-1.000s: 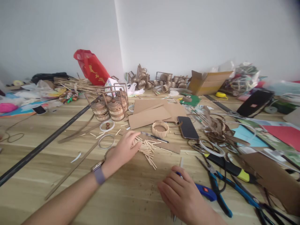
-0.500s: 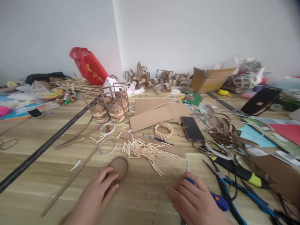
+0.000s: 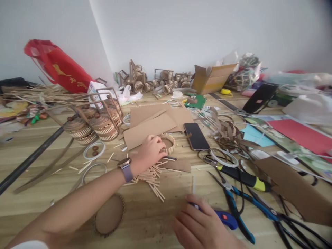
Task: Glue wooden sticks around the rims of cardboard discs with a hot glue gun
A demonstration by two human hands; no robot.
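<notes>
"What's hidden?"
"The left hand [image 3: 149, 152] covers the left side of the stick ring [image 3: 170, 148], which sits on the counter [image 3: 176, 193] left of the phone [image 3: 196, 136]. Its wrist blocks some loose sticks [image 3: 154, 178]."
"And that grip?"
"Arm stretched forward, fingers bent over the rim; whether they're clamped, I can't tell."
"The right hand [image 3: 199, 221]?"
"Curled over the blue tool [image 3: 225, 219], forearm cut off below; its grip is hidden, so I can't tell."
</notes>
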